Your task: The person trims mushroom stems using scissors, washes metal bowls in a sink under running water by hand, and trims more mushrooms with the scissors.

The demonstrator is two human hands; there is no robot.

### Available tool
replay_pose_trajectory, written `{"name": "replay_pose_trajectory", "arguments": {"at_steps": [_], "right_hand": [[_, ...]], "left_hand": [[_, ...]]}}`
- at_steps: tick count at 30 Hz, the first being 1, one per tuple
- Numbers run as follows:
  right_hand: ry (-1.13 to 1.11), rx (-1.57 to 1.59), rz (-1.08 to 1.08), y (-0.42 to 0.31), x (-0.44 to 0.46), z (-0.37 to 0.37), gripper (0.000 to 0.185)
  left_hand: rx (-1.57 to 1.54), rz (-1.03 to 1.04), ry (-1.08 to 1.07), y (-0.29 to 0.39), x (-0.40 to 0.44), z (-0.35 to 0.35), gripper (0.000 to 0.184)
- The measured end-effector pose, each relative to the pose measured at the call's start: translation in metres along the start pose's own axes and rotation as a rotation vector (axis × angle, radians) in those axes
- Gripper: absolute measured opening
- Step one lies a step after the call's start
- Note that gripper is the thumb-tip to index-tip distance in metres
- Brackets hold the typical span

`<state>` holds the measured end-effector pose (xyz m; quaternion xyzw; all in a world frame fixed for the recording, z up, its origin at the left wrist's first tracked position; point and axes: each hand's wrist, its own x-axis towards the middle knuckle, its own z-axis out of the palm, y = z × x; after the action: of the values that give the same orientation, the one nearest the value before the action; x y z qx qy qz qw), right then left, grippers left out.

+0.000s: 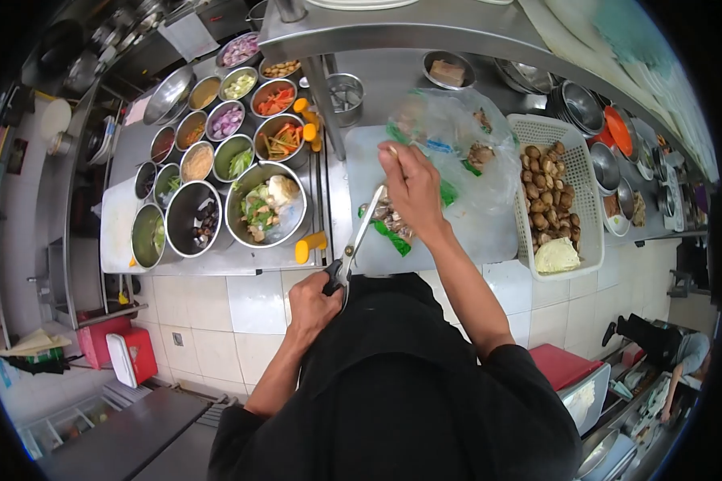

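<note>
My left hand (311,305) is closed around the dark handles of a pair of scissors (367,220), whose long blades point up and away over the white cutting board (477,244). Above the board, my right hand (411,188) has its fingers pinched together; a small pale bit shows at the fingertips, too small to name. Just below that hand lies an opened plastic packet with green edges (393,240), with greyish-brown pieces in it. Behind it spreads a clear plastic bag (489,120) holding more such packets.
A white perforated basket (590,240) of brown mushrooms (547,192) and a pale cabbage piece (557,256) stands right. Several steel pots of cut vegetables fill the left, including a large scrap-filled pot (297,224). A steel shelf (457,32) overhangs the back. Another person (670,349) is far right.
</note>
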<state>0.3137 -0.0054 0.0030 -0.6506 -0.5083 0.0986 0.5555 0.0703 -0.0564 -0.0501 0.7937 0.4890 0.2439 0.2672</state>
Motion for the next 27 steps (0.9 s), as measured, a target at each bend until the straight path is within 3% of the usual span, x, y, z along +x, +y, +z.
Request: {"name": "replay_pose_trajectory", "arguments": {"at_steps": [1, 5, 8, 12, 14, 15, 17, 18, 19, 22, 25, 27], "right_hand": [[-0.008, 0.019, -0.056, -0.001, 0.008, 0.011, 0.021], [-0.459, -0.136, -0.163, -0.034, 0.028, 0.055, 0.047], [-0.401, -0.14, -0.181, -0.04, 0.03, 0.075, 0.055], [-0.239, 0.121, 0.027, -0.033, 0.028, 0.023, 0.029], [0.017, 0.103, 0.057, -0.006, 0.02, -0.025, 0.016], [0.164, -0.095, -0.076, 0.004, 0.019, -0.057, 0.012], [0.395, -0.228, -0.015, 0.053, 0.006, -0.112, 0.013], [0.473, -0.46, 0.051, 0.061, -0.001, -0.138, 0.015], [0.512, -0.445, 0.137, 0.064, -0.005, -0.159, 0.014], [0.543, -0.925, 0.222, 0.102, -0.021, -0.199, 0.021], [0.611, -1.023, -0.066, 0.087, -0.024, -0.19, 0.021], [0.287, -0.477, -0.033, 0.072, -0.026, -0.159, 0.018]], "left_hand": [[0.011, -0.017, 0.007, -0.004, -0.005, -0.001, 0.02], [0.008, -0.102, -0.002, -0.013, -0.016, 0.002, 0.02], [0.014, -0.141, -0.012, -0.007, -0.014, 0.0, 0.026], [-0.001, -0.2, -0.047, -0.01, -0.014, -0.003, 0.026], [-0.032, -0.211, -0.03, -0.011, -0.013, 0.0, 0.025], [-0.041, -0.183, -0.011, -0.012, -0.012, 0.002, 0.024], [-0.051, -0.17, -0.034, -0.013, -0.007, 0.005, 0.024], [-0.051, -0.166, -0.041, -0.013, -0.005, 0.006, 0.024], [-0.029, -0.158, -0.063, -0.011, -0.001, 0.007, 0.023], [-0.008, -0.123, -0.105, -0.004, 0.01, 0.012, 0.023], [-0.047, -0.07, -0.078, -0.003, 0.016, 0.022, 0.017], [-0.002, -0.101, -0.148, 0.004, 0.02, 0.019, 0.022]]}}
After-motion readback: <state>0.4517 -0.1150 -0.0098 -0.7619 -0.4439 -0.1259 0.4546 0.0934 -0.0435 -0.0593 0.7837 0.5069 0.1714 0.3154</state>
